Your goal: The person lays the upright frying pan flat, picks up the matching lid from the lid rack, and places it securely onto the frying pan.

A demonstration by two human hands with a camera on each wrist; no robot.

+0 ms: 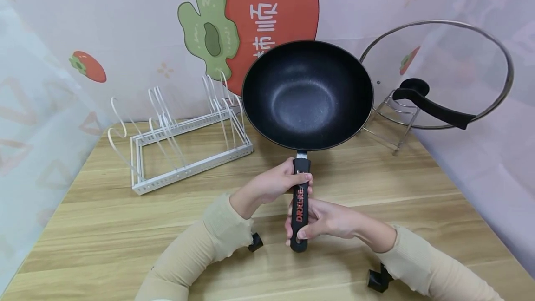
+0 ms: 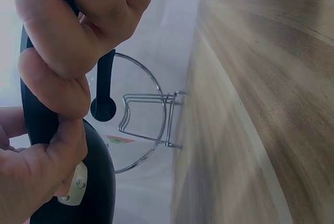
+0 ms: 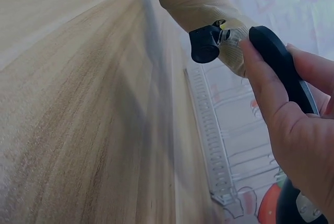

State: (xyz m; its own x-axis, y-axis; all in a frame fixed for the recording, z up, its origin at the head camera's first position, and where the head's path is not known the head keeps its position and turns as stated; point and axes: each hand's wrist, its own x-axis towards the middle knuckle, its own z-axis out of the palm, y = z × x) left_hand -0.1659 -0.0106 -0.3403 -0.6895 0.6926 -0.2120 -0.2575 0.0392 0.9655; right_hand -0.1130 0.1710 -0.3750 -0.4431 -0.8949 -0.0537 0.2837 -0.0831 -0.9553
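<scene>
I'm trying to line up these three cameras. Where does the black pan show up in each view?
Head: the pan is just above centre, its dark inside facing the camera.
Left wrist: its bowl is at lower left, cut off by the bottom edge, with the handle above.
Right wrist: part of the bowl fills the bottom-right corner.
Shared landmark: the wooden tabletop.
</scene>
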